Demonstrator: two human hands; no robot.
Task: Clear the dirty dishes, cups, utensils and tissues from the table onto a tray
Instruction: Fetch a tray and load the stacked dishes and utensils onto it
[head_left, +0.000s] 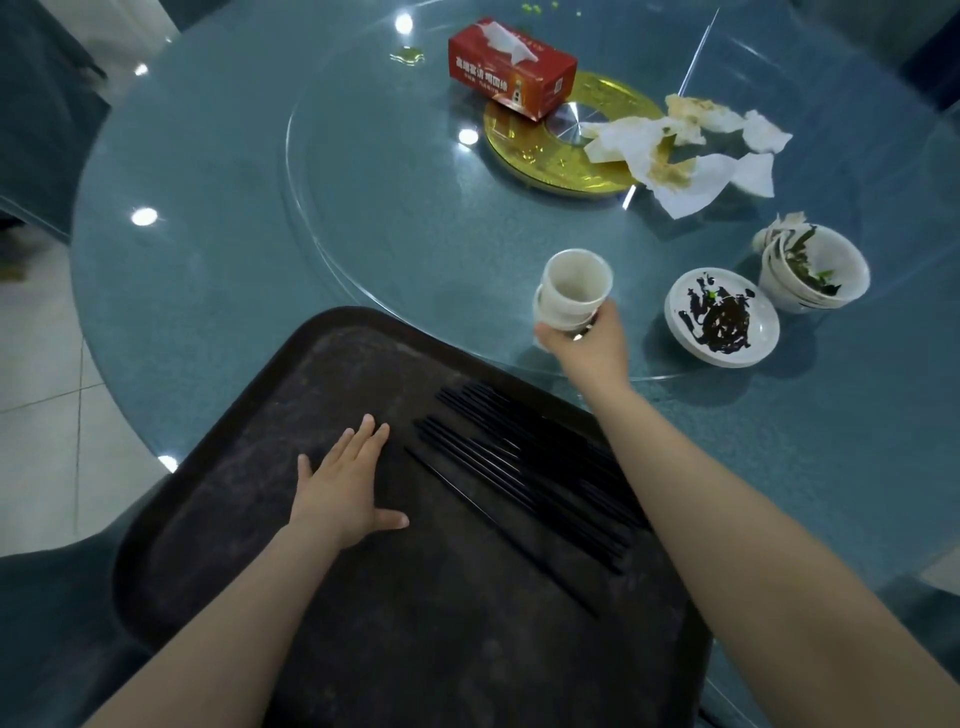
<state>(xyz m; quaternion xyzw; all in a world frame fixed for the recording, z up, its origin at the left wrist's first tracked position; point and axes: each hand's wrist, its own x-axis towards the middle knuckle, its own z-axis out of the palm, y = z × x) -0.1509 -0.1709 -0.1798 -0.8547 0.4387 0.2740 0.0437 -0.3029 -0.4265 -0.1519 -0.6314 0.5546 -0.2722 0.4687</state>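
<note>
A dark tray (249, 415) lies at the table's near edge with several black chopsticks (524, 478) on its right half. My left hand (345, 483) rests flat on the tray, fingers spread. My right hand (592, 340) grips a stack of white cups (571, 291) just past the tray's far right corner, held above the glass. To the right sit a white dish (722, 317) smeared with dark sauce and a stack of white bowls (813, 267) with green scraps. Stained crumpled tissues (685, 150) lie farther back.
The round blue table (208, 234) carries a glass turntable (363, 171) with a gold hub (524, 150). A red tissue box (511, 67) stands on the hub's far side. A small spill (408, 54) lies left of the box. Tiled floor shows at the left.
</note>
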